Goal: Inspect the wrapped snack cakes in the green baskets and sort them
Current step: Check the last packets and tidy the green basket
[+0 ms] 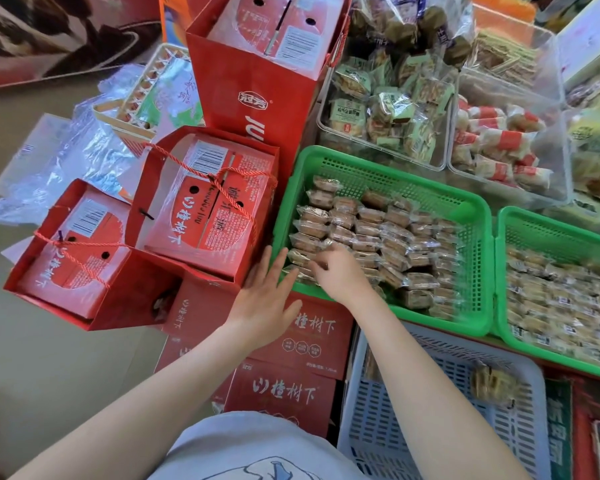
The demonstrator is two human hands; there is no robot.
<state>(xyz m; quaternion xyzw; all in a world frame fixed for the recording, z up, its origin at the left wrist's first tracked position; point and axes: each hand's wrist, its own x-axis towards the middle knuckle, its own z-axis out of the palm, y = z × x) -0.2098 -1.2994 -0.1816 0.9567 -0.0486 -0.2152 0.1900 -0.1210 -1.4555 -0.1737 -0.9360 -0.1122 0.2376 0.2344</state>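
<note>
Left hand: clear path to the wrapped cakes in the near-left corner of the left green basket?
Probably yes. The left hand lies flat at the left green plastic basket's corner rim, fingers straight. The wrapped snack cakes lie uncovered just beyond; only the right hand, already among them, crowds that corner.

Two green baskets, perforated walls, side by side. Left basket [347, 161] holds brown cakes [371, 233] in clear wrappers, packed in rough rows, mostly flat; far-left corner of its floor is bare. Right basket [548, 226], cut off by the frame edge, holds paler cakes [555, 299] in clear wrappers with small dark labels, laid flat, blurred. Basket rims nearly touch.
</note>
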